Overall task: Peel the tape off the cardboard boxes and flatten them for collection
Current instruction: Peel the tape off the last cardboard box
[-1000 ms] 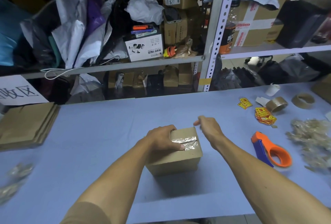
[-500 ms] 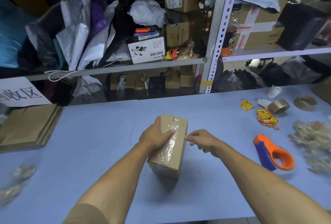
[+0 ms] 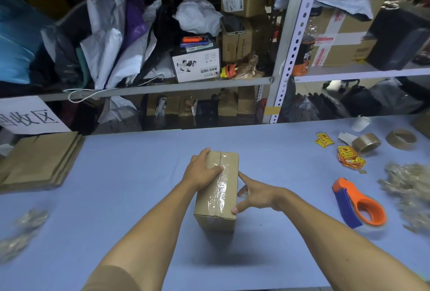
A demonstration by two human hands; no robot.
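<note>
A small brown cardboard box [image 3: 229, 200] stands in the middle of the blue table [image 3: 130, 174], its long side pointing away from me. A strip of clear tape [image 3: 220, 188] runs along the seam on its top face. My left hand [image 3: 201, 172] grips the box's far left top edge, fingers lying over the tape. My right hand [image 3: 252, 194] presses against the box's right side, fingers spread, thumb at the near top corner.
A stack of flattened cardboard [image 3: 39, 160] lies at the far left. An orange and blue tape dispenser [image 3: 358, 204], two tape rolls [image 3: 366, 143], yellow-red stickers [image 3: 349, 157] and a heap of peeled tape [image 3: 409, 195] lie at the right. Crumpled tape [image 3: 21, 232] lies near left. Cluttered metal shelving [image 3: 286, 58] stands behind.
The box has been turned from lying crosswise to pointing lengthwise away from me. My right hand came down from behind the box to its right side.
</note>
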